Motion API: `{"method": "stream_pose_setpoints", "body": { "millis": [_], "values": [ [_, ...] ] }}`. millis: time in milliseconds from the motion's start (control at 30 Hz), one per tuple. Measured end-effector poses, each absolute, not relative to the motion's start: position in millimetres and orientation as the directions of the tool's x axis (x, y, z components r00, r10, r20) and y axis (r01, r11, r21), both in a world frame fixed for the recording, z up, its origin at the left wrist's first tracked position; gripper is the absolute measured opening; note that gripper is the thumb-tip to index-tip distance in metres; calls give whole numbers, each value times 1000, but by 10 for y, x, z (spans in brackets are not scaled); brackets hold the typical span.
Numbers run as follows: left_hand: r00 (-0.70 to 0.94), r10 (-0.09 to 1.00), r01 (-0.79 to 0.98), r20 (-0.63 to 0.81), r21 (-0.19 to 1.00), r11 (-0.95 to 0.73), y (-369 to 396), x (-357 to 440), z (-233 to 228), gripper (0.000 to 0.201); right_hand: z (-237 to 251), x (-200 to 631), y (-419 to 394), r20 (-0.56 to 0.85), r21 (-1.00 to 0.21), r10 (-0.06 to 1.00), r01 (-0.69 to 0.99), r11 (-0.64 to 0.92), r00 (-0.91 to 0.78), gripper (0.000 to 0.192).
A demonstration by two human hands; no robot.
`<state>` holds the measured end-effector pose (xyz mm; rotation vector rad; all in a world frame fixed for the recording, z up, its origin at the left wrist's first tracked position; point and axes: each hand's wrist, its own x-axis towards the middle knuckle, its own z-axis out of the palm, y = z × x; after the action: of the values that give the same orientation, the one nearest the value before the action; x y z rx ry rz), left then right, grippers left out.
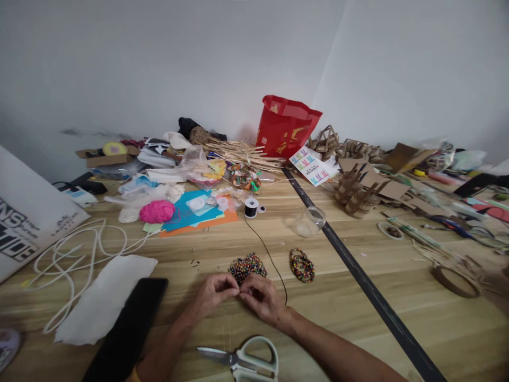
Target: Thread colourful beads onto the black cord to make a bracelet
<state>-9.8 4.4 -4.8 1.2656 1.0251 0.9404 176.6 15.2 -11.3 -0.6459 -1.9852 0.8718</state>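
Black phone (pixel 127 329) lies near left on the table (pixel 358 318). Left hand (pixel 213 295) and right hand (pixel 260 297) are pinched together on something tiny, probably the black thread (pixel 270 257), just near the multicolored bead pile (pixel 247 265). One bump could scatter those beads. Scissors (pixel 242 358) sit near.
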Motion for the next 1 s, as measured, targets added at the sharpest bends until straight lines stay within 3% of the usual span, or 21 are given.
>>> {"method": "stream_pose_setpoints", "body": {
  "millis": [400, 567, 700, 867, 1000],
  "values": [
    [237, 970, 62, -61, 997, 48, 34, -95, -18, 20, -46, 1778, 136, 568, -731, 666, 75, 678, -484, 17],
    [286, 956, 73, -62, 996, 43, -28, -40, 52, 21, 39, 1818, 79, 689, -567, 564, 146, 810, -455, 9],
    [312, 950, 75, -10, 997, -14, -41, -38, 31, 17, 91, 1862, 14, 735, -465, 445, 98, 880, -512, 12],
    [74, 997, 18, 25, 999, -26, 38, -154, -19, 16, 183, 1914, -19, 768, -361, 305, 12, 932, -563, 19],
    [-129, 991, 11, 22, 1000, -21, 97, -232, -68, 13, 302, 1974, 6, 785, -427, 375, 7, 904, -494, 16]
  ]
}}
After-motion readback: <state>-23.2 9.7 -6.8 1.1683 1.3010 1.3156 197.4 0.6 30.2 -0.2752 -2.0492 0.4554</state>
